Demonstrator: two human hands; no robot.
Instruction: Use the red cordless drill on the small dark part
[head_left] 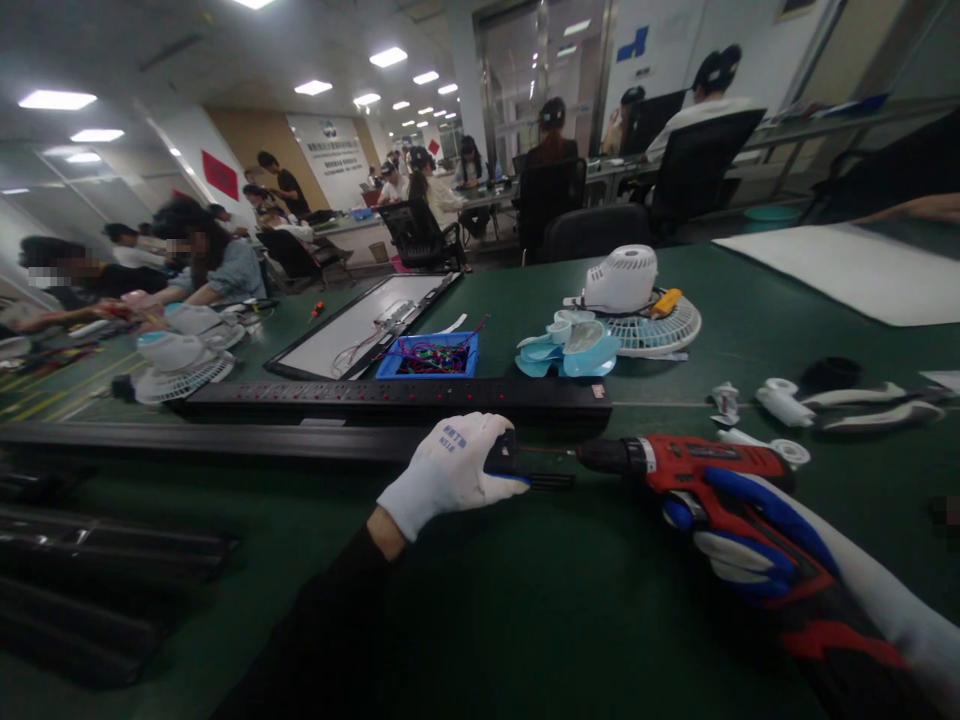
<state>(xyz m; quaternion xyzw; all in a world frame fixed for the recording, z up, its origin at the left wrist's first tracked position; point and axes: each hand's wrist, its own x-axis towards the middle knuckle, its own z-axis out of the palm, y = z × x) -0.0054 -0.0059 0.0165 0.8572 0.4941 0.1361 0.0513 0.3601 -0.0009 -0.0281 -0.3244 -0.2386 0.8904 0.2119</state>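
My left hand (452, 468), in a white glove with blue print, wraps over the right end of a long black bar (285, 440) lying on the green table. A dark end piece (501, 452) shows beside its fingers. In my right hand (757, 535), also gloved in white and blue, is a red and black cordless drill (705, 462). Its long thin bit points left at the bar's end; whether the tip touches is too small to tell. Behind the bar lies a black strip with red marks (405, 397). A short black piece (551, 481) rests just right of my left hand.
Behind stand a blue tray of coloured wires (427, 372), a flat framed panel (367, 325), light-blue fan blades (568, 345) and a white fan body (622, 280). Pliers (870, 408) lie at right. Several black profiles (97, 540) lie at left. Other people sit at tables beyond.
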